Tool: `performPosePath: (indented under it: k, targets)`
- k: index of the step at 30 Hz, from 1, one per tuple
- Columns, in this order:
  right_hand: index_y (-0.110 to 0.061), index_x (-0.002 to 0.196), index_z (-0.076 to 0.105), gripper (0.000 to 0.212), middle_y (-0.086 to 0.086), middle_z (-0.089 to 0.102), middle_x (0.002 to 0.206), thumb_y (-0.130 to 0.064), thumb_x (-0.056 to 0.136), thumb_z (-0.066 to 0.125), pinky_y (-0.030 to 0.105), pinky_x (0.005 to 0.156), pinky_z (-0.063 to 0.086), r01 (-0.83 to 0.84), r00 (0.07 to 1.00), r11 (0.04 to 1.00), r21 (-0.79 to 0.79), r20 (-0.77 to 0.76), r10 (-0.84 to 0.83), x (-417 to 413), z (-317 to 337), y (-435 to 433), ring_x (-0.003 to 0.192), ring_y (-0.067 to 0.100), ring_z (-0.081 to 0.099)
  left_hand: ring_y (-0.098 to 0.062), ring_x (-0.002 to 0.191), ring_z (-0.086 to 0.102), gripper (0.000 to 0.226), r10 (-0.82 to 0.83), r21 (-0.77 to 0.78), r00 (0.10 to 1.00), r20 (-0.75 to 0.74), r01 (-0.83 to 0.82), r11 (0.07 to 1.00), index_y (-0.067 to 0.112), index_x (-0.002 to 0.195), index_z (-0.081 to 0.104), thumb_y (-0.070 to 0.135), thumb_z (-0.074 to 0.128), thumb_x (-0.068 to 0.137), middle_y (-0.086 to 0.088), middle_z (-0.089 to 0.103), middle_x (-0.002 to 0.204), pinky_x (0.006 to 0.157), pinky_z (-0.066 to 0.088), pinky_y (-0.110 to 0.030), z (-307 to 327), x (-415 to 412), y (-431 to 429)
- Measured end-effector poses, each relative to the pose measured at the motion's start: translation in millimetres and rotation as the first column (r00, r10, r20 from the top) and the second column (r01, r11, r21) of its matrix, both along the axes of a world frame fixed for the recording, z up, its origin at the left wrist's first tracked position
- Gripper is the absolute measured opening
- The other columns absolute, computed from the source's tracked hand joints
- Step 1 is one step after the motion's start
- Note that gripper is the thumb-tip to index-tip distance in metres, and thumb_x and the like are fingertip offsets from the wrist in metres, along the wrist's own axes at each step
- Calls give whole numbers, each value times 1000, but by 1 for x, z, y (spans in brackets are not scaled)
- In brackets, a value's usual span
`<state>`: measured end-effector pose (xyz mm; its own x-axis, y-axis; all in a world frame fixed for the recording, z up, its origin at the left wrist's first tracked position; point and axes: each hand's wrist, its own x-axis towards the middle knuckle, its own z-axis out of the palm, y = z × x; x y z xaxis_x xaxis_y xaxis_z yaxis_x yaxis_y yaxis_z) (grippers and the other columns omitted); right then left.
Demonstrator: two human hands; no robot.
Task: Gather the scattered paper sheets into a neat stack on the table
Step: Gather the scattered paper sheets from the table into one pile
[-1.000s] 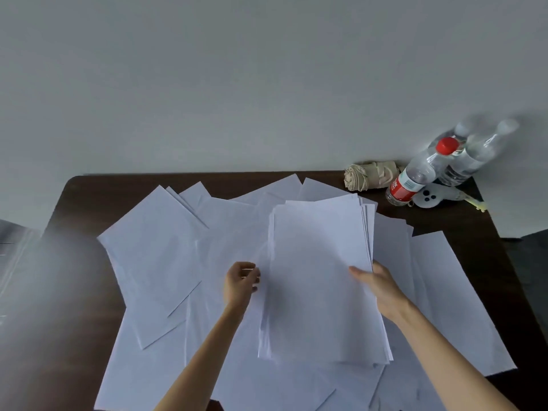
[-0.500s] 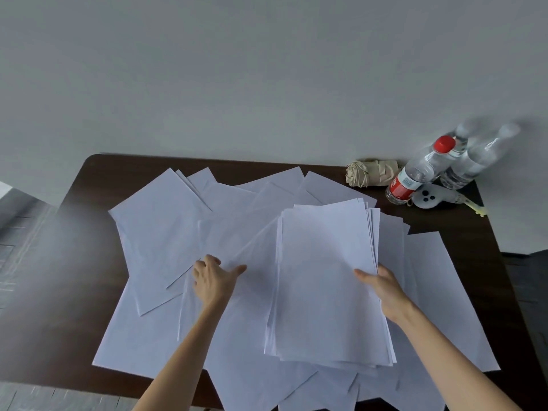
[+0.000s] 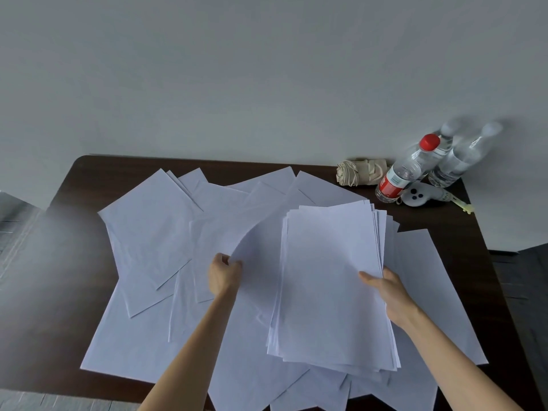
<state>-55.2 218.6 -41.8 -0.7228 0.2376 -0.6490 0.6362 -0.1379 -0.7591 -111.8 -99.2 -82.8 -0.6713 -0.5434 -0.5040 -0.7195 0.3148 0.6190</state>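
Note:
White paper sheets (image 3: 154,229) lie scattered and overlapping across the dark brown table (image 3: 77,292). A partly squared stack of sheets (image 3: 329,277) sits right of the middle. My right hand (image 3: 385,287) grips the stack's right edge, thumb on top. My left hand (image 3: 224,274) pinches the left edge of a single loose sheet (image 3: 255,262), which curls upward beside the stack.
At the table's back right corner stand a red-capped water bottle (image 3: 406,170), two clear bottles (image 3: 462,155), a rolled beige cloth (image 3: 360,172) and a small white device (image 3: 419,197). A grey wall rises behind the table. Several sheets overhang the front edge.
My left hand went from lying flat on the loose sheets to pinching one sheet and lifting its edge. The right hand stayed on the stack.

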Motion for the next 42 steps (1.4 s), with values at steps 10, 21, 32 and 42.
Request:
performPosePath:
  k: [10, 21, 32, 42]
  targets:
    - [-13, 118, 63, 30, 3, 69, 110, -1, 91, 62, 28, 77, 49, 31, 999, 999, -28, 9, -31, 1, -3, 2, 95, 15, 64, -20, 70, 62, 10, 344, 614, 934, -99, -215, 760, 14, 81, 65, 17, 66, 91, -3, 67, 75, 56, 49, -24, 13, 6, -37]
    - [-14, 121, 62, 32, 3, 68, 111, -3, 91, 63, 35, 93, 47, 101, 995, 993, -62, 18, -100, -2, -8, -17, 98, 18, 63, -22, 94, 63, 41, 240, 574, 967, -85, -149, 805, 16, 122, 48, 18, 69, 87, -8, 68, 105, 73, 50, -31, 23, 17, -55]
    - [-13, 119, 62, 29, 3, 68, 109, -4, 92, 61, 34, 93, 48, 183, 983, 974, -132, 4, -185, -15, -18, -37, 94, 16, 64, -25, 79, 62, 34, -417, 441, 900, 127, 325, 837, 10, 92, 71, 21, 70, 60, -11, 67, 88, 73, 50, -31, 22, -16, -60]
    - [-7, 121, 62, 29, 6, 66, 114, -2, 92, 61, 28, 82, 50, 204, 979, 968, -145, 10, -205, -37, -34, -85, 94, 18, 63, -25, 93, 71, 49, -531, 664, 814, 235, 264, 700, 10, 106, 75, 53, 64, 86, -7, 75, 104, 89, 53, -35, 18, -29, -56]
